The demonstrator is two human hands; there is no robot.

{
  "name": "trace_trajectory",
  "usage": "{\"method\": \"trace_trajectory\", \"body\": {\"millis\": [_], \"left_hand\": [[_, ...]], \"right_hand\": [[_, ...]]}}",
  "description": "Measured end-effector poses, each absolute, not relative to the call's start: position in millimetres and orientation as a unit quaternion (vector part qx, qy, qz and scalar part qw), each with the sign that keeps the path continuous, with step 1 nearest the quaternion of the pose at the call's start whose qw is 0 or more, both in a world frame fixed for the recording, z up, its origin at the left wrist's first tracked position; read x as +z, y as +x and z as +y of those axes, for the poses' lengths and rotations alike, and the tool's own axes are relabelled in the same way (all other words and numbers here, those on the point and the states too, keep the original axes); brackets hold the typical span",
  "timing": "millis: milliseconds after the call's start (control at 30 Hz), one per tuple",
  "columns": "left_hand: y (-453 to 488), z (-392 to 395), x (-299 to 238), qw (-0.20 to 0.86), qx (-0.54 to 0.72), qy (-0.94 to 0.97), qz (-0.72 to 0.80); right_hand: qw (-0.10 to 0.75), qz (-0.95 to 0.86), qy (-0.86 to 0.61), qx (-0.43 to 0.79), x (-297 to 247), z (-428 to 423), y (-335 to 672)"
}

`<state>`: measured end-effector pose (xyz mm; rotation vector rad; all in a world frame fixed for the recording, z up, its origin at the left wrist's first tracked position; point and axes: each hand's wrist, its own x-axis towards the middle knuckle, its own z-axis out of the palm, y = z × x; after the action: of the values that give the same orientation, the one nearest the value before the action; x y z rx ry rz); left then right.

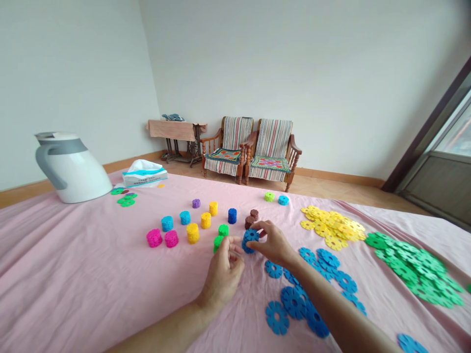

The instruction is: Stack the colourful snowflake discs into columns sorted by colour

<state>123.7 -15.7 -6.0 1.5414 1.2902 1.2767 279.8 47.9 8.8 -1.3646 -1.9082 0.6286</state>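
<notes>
My right hand pinches a blue snowflake disc between thumb and fingers, at the top of a blue stack. Just left of that stack is my left hand, its fingers loosely curled and apart, with nothing seen in them. It partly covers a green stack; a second green stack stands behind. Two brown stacks are beyond my right fingertips. Loose blue discs lie spread beside and beneath my right forearm, which hides some of them.
Yellow stacks, pink stacks and other coloured stacks stand to the left on the pink cloth. Yellow discs and green discs are heaped at right. A white jug and tissue pack stand far left.
</notes>
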Motion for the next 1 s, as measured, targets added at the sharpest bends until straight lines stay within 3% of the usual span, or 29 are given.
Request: {"method": "trace_trajectory", "body": {"millis": [433, 667, 1000], "left_hand": [[124.3, -16.5, -9.0, 0.335, 0.508, 0.630, 0.482], [124.0, -17.8, -17.2, 0.308, 0.498, 0.668, 0.459], [125.6, -18.6, -17.1, 0.319, 0.475, 0.692, 0.439]], "right_hand": [[0.382, -0.706, -0.541, 0.253, 7.9, 40.4, 291.9], [0.291, -0.730, -0.578, 0.220, 15.8, 19.4, 292.7], [0.252, -0.761, -0.573, 0.172, 16.0, 16.7, 285.1]]}}
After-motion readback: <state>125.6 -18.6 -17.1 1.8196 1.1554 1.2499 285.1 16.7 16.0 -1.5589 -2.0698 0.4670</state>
